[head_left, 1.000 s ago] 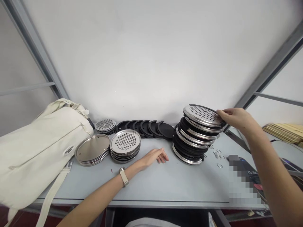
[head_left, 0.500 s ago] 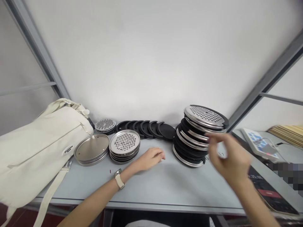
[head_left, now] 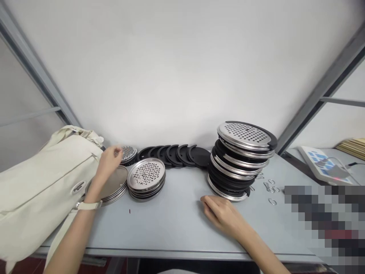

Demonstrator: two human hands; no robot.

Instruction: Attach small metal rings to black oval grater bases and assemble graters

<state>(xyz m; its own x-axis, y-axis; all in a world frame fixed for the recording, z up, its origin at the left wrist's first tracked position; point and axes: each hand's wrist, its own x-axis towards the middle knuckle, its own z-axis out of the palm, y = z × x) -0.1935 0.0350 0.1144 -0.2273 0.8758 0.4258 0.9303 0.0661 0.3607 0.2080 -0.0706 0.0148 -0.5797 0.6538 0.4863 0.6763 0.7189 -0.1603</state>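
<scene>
My left hand (head_left: 110,160), wrist strapped with a pale watch, hovers at the left edge of a small stack of round metal graters (head_left: 129,153). Its fingers are bent with a small gap by the thumb; whether they touch the top grater I cannot tell. Below that hand lies a stack of plain metal discs (head_left: 115,182). Beside it stands a stack of larger round graters (head_left: 148,175). My right hand (head_left: 221,215) rests on the table, fingers curled in and nothing visible in them, just in front of a tall stack of metal grater discs and black rings (head_left: 238,163).
Several black round pieces (head_left: 182,155) overlap in a row along the wall. Metal wire rings (head_left: 272,201) lie right of the tall stack. A cream bag (head_left: 48,182) covers the left side. A white-and-blue device (head_left: 322,165) with a cable sits at right.
My left hand has moved left from mid-table to the small grater stack. My right hand has come down and left from beside the tall stack onto the table. The view has shifted slightly.
</scene>
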